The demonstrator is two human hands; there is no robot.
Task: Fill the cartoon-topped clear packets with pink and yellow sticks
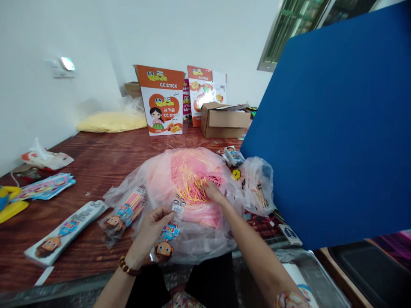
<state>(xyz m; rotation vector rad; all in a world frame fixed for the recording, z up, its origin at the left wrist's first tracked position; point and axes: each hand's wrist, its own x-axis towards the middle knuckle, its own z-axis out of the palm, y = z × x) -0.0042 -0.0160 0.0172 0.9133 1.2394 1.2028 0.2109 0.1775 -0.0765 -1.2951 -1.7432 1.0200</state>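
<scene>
A big clear plastic bag (160,171) full of pink and yellow sticks (189,173) lies on the wooden table in front of me. My right hand (212,191) reaches into the sticks, fingers closed among them. My left hand (150,231) holds an empty printed pouch (168,231) with a cartoon face by its upper edge, near the table's front. A filled pouch of sticks (125,214) lies just left of that hand.
A flat stack of empty pouches (64,233) lies at the left. More pouches (45,186) and a yellow object (9,203) sit further left. CC Stick cartons (163,100), a brown cardboard box (223,119) and a yellow bag (111,121) stand at the back. A blue board (337,128) blocks the right.
</scene>
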